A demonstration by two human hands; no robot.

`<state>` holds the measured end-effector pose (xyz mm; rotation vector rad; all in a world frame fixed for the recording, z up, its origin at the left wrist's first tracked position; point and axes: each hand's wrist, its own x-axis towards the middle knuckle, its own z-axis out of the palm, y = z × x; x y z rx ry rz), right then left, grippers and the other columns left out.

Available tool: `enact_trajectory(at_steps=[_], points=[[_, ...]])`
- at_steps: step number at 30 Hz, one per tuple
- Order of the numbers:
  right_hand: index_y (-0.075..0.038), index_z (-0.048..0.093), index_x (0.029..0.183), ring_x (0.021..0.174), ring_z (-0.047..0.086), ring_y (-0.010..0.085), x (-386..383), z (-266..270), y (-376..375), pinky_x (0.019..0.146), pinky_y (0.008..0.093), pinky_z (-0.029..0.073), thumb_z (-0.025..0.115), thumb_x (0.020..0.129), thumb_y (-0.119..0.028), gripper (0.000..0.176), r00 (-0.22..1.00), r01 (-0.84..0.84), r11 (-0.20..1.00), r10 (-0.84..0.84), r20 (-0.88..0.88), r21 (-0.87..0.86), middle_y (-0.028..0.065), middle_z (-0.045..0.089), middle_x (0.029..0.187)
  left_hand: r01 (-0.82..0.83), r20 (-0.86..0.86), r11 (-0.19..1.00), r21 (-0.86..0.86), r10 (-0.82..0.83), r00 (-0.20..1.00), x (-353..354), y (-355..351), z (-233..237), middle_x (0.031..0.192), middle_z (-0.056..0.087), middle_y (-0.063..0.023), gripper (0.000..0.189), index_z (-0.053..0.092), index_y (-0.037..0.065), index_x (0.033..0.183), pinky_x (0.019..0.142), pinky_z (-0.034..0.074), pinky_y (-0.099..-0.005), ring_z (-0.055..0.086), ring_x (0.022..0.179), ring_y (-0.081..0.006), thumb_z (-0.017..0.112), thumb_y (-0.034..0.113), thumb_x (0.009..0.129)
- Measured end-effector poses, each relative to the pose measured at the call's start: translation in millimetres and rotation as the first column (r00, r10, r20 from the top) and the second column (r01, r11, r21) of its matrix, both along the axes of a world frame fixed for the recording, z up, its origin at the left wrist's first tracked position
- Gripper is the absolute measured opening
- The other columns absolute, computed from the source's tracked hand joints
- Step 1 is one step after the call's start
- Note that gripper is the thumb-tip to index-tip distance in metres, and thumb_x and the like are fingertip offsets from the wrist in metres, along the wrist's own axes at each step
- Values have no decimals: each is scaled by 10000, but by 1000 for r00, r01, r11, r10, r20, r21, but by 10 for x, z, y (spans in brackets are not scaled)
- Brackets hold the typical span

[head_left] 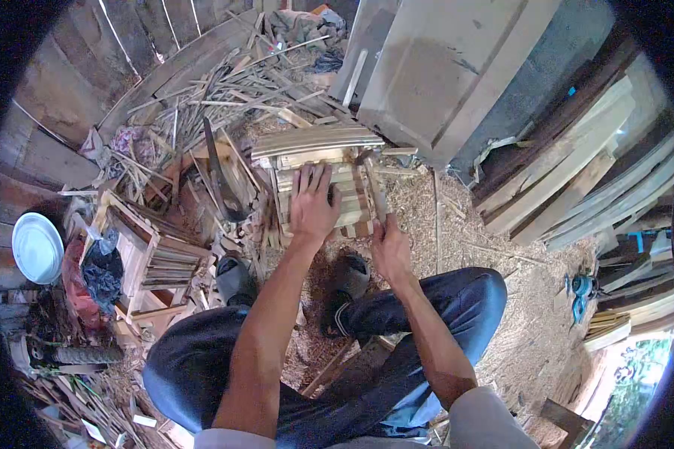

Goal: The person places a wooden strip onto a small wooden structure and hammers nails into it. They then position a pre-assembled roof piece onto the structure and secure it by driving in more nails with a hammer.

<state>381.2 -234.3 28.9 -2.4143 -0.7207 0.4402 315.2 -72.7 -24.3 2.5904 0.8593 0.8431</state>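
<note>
A slatted wooden crate [347,196] made of pale strips stands on the floor in front of my feet. My left hand [314,200] lies on its slats, fingers stretched out and slightly apart, thumb to the right. To the right, my right hand [392,245] is closed around the handle of a hammer [377,193], whose dark head reaches the crate's upper right corner. Along the crate's far edge lies a stack of thin wooden strips [318,140].
A handsaw [216,168] leans on wood at the left, near another slatted crate [161,254]. Scrap sticks [202,105] are heaped behind. Long boards [562,157] lean at the right, with a teal power tool [581,292] below them. Sawdust [494,299] covers the floor.
</note>
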Motion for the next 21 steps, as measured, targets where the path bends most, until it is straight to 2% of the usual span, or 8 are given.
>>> enact_trajectory(at_steps=[5, 7, 8, 11, 13, 16, 19, 21], points=[[5, 484, 1003, 707, 588, 528, -59, 124, 39, 583, 585, 439, 491, 955, -228, 238, 998, 68, 989, -67, -12, 129, 335, 584, 702, -8, -30, 1000, -29, 7, 1000, 0, -4, -7, 1332, 538, -132, 448, 546, 35, 1289, 1140, 256, -461, 411, 1308, -332, 528, 253, 898], [-6, 484, 987, 700, 585, 525, -20, -59, 15, 574, 575, 438, 469, 973, -249, 244, 997, -19, 999, 22, 69, -46, 323, 584, 687, -7, -28, 1000, -22, 7, 1000, 13, -9, -12, 1331, 539, -130, 445, 548, 36, 1287, 1141, 253, -461, 407, 1312, -331, 524, 253, 900], [-6, 484, 987, 700, 585, 525, 2, -124, -17, 574, 575, 438, 469, 973, -249, 244, 997, -16, 999, 19, 72, -44, 323, 584, 687, -2, -2, 1000, -4, 2, 1000, 13, -12, -25, 1335, 533, -130, 441, 543, 27, 1284, 1126, 271, -470, 414, 1297, -337, 535, 227, 891], [-8, 476, 993, 703, 586, 524, 11, -128, -22, 575, 577, 441, 471, 971, -246, 239, 996, -27, 1000, 26, 86, 4, 317, 583, 681, 0, 9, 1000, 7, 0, 1000, 4, 13, -8, 1339, 530, -129, 431, 550, 25, 1274, 1127, 267, -469, 411, 1298, -341, 532, 224, 893], [-7, 468, 1012, 717, 591, 524, -24, 105, 26, 586, 589, 448, 485, 961, -253, 251, 998, 59, 989, -57, -19, 135, 318, 591, 694, -1, -9, 1000, -13, 1, 1000, 3, 0, -1, 1339, 533, -129, 426, 561, 31, 1268, 1144, 245, -457, 402, 1315, -340, 518, 248, 903], [-8, 467, 1020, 708, 599, 512, -63, 106, 51, 579, 576, 451, 490, 962, -259, 259, 993, 78, 997, -80, 90, 23, 301, 603, 690, 0, -27, 1000, -22, -1, 1000, -6, -16, -8, 1346, 526, -129, 429, 561, 26, 1263, 1144, 247, -458, 394, 1320, -342, 523, 249, 898], [-13, 470, 999, 703, 596, 513, -21, -51, 17, 580, 580, 448, 471, 976, -277, 265, 998, -36, 999, 38, 59, -32, 283, 603, 671, 9, -23, 1000, -12, -10, 1000, 1, 3, -10, 1354, 518, -129, 437, 560, 21, 1260, 1146, 243, -460, 387, 1323, -338, 529, 257, 894], [-12, 472, 992, 709, 595, 514, 0, 11, 19, 579, 582, 446, 471, 974, -270, 258, 999, -22, 1000, 23, 31, -12, 282, 602, 671, 6, -27, 1000, -27, -7, 1000, -4, 1, -8, 1360, 512, -130, 445, 555, 25, 1269, 1150, 232, -461, 380, 1326, -339, 529, 266, 896]])
